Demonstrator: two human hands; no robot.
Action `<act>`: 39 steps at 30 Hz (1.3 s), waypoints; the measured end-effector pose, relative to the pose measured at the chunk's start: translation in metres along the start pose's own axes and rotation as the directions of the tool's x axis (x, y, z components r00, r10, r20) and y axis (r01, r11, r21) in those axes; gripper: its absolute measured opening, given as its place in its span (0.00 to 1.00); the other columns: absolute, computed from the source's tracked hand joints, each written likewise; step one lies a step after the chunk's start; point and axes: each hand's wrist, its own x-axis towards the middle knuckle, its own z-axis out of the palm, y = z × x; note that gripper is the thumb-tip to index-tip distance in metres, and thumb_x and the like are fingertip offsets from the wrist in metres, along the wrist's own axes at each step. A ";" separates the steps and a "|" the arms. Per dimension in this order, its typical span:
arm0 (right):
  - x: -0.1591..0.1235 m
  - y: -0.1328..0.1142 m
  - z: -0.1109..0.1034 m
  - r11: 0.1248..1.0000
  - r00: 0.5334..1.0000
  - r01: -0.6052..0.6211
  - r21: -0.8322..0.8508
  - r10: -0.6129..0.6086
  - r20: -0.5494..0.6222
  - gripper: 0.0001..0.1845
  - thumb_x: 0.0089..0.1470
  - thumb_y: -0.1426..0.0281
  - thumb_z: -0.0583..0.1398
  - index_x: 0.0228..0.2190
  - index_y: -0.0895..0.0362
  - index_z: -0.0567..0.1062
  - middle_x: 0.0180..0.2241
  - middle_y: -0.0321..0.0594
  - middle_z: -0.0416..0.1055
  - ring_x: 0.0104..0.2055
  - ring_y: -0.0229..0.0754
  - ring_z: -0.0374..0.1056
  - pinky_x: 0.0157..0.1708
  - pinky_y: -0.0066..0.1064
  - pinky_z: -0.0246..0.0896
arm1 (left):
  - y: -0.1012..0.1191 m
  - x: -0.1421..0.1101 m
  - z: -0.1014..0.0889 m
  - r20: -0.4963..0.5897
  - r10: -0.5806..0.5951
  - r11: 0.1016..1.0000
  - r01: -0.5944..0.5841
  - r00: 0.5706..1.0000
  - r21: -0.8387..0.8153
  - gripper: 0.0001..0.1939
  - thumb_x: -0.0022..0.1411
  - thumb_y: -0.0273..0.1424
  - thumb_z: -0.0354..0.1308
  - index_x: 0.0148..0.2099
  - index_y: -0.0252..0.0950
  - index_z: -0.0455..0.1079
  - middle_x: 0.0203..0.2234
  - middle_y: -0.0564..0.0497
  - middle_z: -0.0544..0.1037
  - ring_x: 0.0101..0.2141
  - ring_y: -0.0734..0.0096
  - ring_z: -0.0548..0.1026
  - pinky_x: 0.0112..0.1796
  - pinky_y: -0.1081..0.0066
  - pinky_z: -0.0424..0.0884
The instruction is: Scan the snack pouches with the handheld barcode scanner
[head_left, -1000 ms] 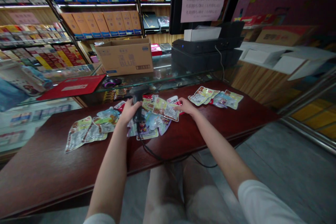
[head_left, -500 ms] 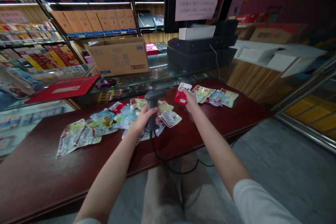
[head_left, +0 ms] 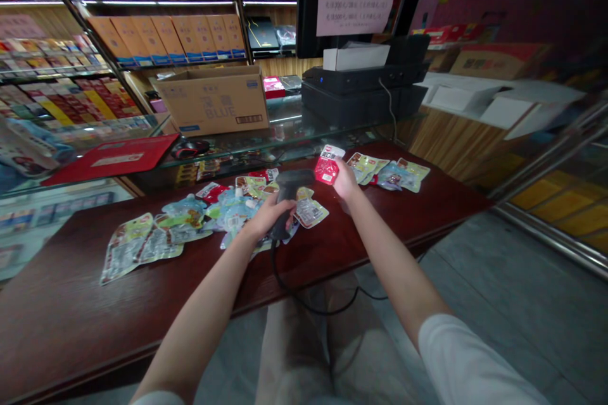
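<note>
Black barcode scanner [head_left: 284, 193] hides packets beneath; left hand [head_left: 272, 215] grips it, right hand [head_left: 344, 181] pinches red-white packet [head_left: 327, 164].

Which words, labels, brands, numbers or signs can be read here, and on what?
"BLUE", on the cardboard box
"200", on the paper sign
"500", on the paper sign
Too small or blurred: the sign's other writing, print on the red packet, the pouches and the shelf boxes.
</note>
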 end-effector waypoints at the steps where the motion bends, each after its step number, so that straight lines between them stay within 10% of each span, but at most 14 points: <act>1: 0.000 0.000 0.001 1.000 1.000 0.014 -0.012 -0.014 -0.002 0.12 0.56 0.59 0.62 0.34 0.54 0.72 0.28 0.34 0.77 0.33 0.40 0.75 0.40 0.34 0.74 | 0.000 0.000 0.000 -0.001 0.002 1.000 -0.002 1.000 0.004 0.15 0.53 0.40 0.62 0.32 0.37 0.62 0.21 0.57 0.68 0.16 0.78 0.66 0.18 0.74 0.63; 6: 0.006 -0.006 -0.006 0.922 0.985 0.164 -0.351 -0.175 -0.001 0.11 0.59 0.61 0.55 0.37 0.55 0.73 0.36 0.40 0.77 0.41 0.43 0.74 0.47 0.38 0.70 | 0.002 0.000 -0.001 -0.044 0.031 0.999 -0.032 0.999 -0.023 0.17 0.53 0.42 0.63 0.33 0.37 0.61 0.22 0.57 0.69 0.17 0.79 0.66 0.19 0.75 0.64; 12: 0.017 -0.040 -0.052 0.421 0.839 0.260 -0.869 -0.544 -0.013 0.27 0.58 0.69 0.52 0.58 0.61 0.63 0.54 0.54 0.71 0.54 0.50 0.69 0.58 0.44 0.59 | 0.006 -0.001 -0.012 -0.079 0.063 0.998 -0.064 0.995 -0.018 0.19 0.53 0.45 0.63 0.33 0.36 0.62 0.21 0.57 0.69 0.17 0.79 0.66 0.19 0.75 0.64; 18: 0.010 -0.045 -0.073 0.080 0.812 -0.086 -0.993 -0.572 -0.116 0.43 0.52 0.70 0.59 0.65 0.69 0.52 0.66 0.70 0.50 0.68 0.65 0.47 0.63 0.59 0.44 | 0.018 -0.004 -0.022 -0.144 0.091 0.996 -0.093 0.985 -0.006 0.21 0.50 0.45 0.66 0.33 0.37 0.61 0.22 0.57 0.69 0.17 0.78 0.66 0.18 0.74 0.64; 22: 0.003 -0.034 -0.066 -0.127 0.916 0.037 -0.991 -0.393 0.085 0.30 0.55 0.69 0.58 0.59 0.59 0.67 0.64 0.59 0.58 0.67 0.61 0.51 0.64 0.62 0.39 | 0.020 -0.003 -0.029 -0.170 0.103 0.995 -0.104 0.980 0.002 0.21 0.49 0.45 0.66 0.32 0.37 0.61 0.21 0.56 0.70 0.16 0.78 0.66 0.17 0.74 0.62; 28: 0.000 -0.021 -0.048 -0.020 0.875 0.297 -0.955 -0.394 0.280 0.21 0.59 0.72 0.53 0.53 0.61 0.72 0.58 0.56 0.67 0.63 0.54 0.60 0.64 0.53 0.47 | 0.013 -0.001 -0.034 -0.183 0.117 0.993 -0.120 0.976 -0.001 0.20 0.51 0.45 0.65 0.33 0.37 0.62 0.21 0.57 0.70 0.16 0.77 0.66 0.18 0.73 0.63; 32: -0.017 0.007 -0.014 0.198 0.851 0.522 -0.830 -0.064 0.521 0.25 0.57 0.61 0.61 0.55 0.55 0.71 0.51 0.47 0.74 0.52 0.49 0.70 0.56 0.44 0.61 | 0.011 0.002 -0.033 -0.196 0.119 0.992 -0.122 0.973 -0.004 0.20 0.51 0.45 0.65 0.32 0.37 0.62 0.20 0.57 0.69 0.15 0.78 0.66 0.17 0.74 0.63; 39: -0.030 0.023 0.015 0.058 0.887 0.431 -0.900 0.152 0.435 0.31 0.40 0.49 0.70 0.42 0.54 0.77 0.44 0.47 0.73 0.52 0.57 0.66 0.53 0.48 0.59 | 0.010 0.003 -0.030 -0.197 0.090 0.996 -0.093 0.976 -0.003 0.21 0.50 0.45 0.65 0.35 0.36 0.62 0.20 0.57 0.69 0.16 0.77 0.66 0.18 0.74 0.63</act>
